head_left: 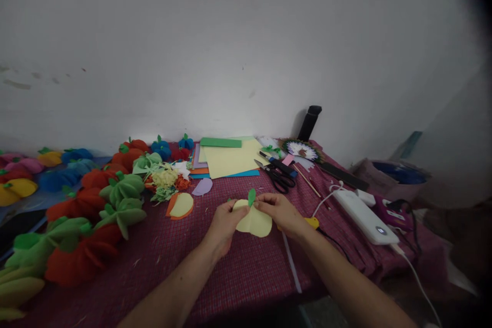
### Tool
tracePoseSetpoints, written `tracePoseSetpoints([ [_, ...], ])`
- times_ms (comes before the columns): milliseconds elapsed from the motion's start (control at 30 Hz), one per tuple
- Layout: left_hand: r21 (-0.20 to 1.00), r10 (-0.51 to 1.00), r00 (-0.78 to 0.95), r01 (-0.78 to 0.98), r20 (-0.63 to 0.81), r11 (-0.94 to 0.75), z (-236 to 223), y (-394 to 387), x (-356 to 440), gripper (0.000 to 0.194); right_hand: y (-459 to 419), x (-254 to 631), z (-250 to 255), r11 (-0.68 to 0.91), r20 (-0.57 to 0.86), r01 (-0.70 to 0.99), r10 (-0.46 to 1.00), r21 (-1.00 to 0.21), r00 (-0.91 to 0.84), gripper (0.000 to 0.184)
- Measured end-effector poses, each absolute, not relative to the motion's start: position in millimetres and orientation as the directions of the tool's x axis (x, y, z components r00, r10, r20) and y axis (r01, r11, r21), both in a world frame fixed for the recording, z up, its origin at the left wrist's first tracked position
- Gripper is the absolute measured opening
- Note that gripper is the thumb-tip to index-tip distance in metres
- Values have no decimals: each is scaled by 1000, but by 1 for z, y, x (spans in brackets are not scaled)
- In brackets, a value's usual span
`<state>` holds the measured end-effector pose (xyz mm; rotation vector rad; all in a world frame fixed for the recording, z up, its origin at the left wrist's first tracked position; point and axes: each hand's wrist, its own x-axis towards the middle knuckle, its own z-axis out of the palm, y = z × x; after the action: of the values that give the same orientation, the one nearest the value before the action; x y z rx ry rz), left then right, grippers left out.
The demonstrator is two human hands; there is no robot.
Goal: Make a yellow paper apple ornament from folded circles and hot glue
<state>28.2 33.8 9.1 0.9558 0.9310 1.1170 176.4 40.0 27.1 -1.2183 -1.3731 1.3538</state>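
Head view: a checked maroon tablecloth (146,261) is covering the table; coloured paper sheets (230,161) are lying beyond the hands, black-handled scissors (273,174) beside them. The left hand (224,221) and right hand (280,210) are holding a pale-yellow paper cutout (255,224) between them — both grips narrow. A green paper leaf (251,197) is rising from its top. Uneven pinching could be creasing the cutout — sideways pressure, dislodging the leaf.

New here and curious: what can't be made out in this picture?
All in the head view:
Left hand: some fingertips hidden behind pale yellow paper.
Yellow thing: partly hidden by right hand.
White box: display too small to read.
Bucket: contents too dim and blurred.
Yellowish shape: cut off by left edge.
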Motion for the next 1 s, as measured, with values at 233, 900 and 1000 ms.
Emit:
tracePoseSetpoints([
  [233, 945, 969, 212, -269, -127, 183, 12, 33, 30, 24, 43, 177, 25, -18, -37, 113, 986, -993, -165, 22],
  [900, 963, 950, 299, -214, -92, 161, 8, 38, 24, 29, 47, 184, 20, 16, -3, 153, 992, -988, -123, 20],
  [1000, 986, 961, 275, -149, -35, 79, 8, 38, 22, 37, 49, 187, 19, 44, 26, 176, 994, -983, -105, 20],
])
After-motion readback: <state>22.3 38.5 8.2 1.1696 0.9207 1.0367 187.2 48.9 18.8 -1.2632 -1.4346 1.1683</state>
